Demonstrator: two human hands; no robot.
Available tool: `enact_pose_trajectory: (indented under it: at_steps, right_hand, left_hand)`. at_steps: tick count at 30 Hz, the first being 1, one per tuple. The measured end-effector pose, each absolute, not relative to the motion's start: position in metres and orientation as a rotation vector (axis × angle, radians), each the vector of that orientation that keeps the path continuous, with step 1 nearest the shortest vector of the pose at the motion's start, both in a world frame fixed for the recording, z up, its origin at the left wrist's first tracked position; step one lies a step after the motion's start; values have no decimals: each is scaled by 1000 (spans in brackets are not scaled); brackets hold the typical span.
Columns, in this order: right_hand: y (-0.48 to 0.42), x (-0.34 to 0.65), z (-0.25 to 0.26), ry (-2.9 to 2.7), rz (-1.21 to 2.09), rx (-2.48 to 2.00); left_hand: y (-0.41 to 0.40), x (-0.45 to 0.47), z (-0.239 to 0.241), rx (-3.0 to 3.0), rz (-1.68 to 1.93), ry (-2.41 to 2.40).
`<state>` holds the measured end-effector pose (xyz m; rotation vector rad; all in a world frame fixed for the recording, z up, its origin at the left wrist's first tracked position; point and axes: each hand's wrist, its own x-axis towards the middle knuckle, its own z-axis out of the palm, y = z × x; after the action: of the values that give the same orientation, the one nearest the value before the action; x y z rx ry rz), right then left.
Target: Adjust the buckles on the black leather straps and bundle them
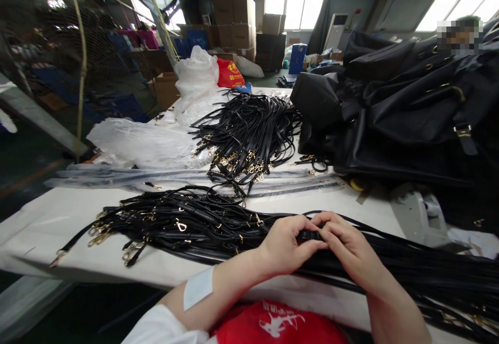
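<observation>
The left hand (287,244) and right hand (346,242) pinch a small black piece (309,235) between them, lying crosswise, deeper in the left's curl. Bundled black straps (171,219) run sideways beneath; another strap pile (255,126) lies ahead, leftward.

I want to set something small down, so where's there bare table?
Bare tabletop shows at the left, between the near strap pile and plastic sleeves; another patch lies between those straps, the sleeves' right end and the grey device. It's crowded around the left hand and right hand, at the far strap pile and black bags.
</observation>
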<state>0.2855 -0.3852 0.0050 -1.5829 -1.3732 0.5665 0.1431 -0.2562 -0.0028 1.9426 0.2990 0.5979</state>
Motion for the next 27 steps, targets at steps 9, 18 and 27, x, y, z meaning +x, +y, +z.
enact_pose_trajectory:
  at_steps: [9,18,27]
  right_hand:
    - [-393,293,-5,-1268,475,-1578]
    - [-389,284,-13,-1265,404,-1515]
    - [-388,279,-11,-1278,441,-1471]
  left_hand:
    - [-257,144,-1,1917,650,295]
    - [-256,145,4,1914,640,270]
    - [-259,146,1,1985,648,231]
